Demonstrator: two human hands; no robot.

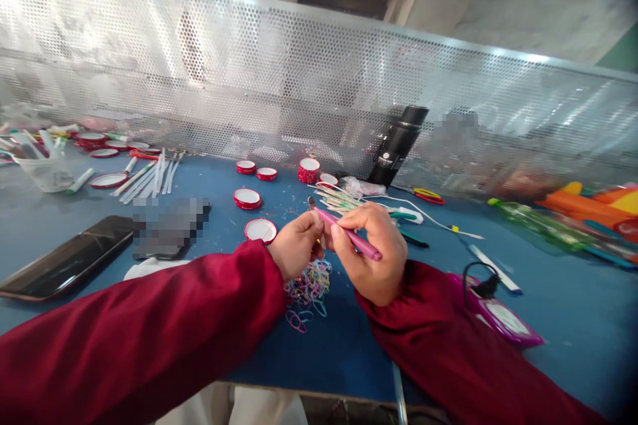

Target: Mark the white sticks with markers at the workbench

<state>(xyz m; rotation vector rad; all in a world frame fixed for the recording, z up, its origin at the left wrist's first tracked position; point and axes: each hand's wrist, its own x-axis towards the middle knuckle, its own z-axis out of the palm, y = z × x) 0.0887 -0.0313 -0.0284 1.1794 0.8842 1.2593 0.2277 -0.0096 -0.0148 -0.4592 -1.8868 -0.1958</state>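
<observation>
My right hand (376, 255) is closed around a thick pink pen-shaped tool (363, 244), its front end pointing at my left hand. My left hand (295, 244) pinches a small thing between thumb and fingers, mostly hidden. A dark tip (312, 202) sticks up just above these fingers. Both hands are close together over the table, nearly touching. Beneath them lies a loose heap of small coloured rubber bands (314, 289). A round red tin with a white top (260, 230) stands just left of my left hand.
Several more red tins (247, 198) stand behind. Pale sticks (339, 202), pliers (413, 238) and a black bottle (399, 146) lie beyond my hands. At left are a phone (70, 255) and a cup of pens (47, 172); at right, a purple packet (508, 322). A perforated metal screen (299, 73) closes the back.
</observation>
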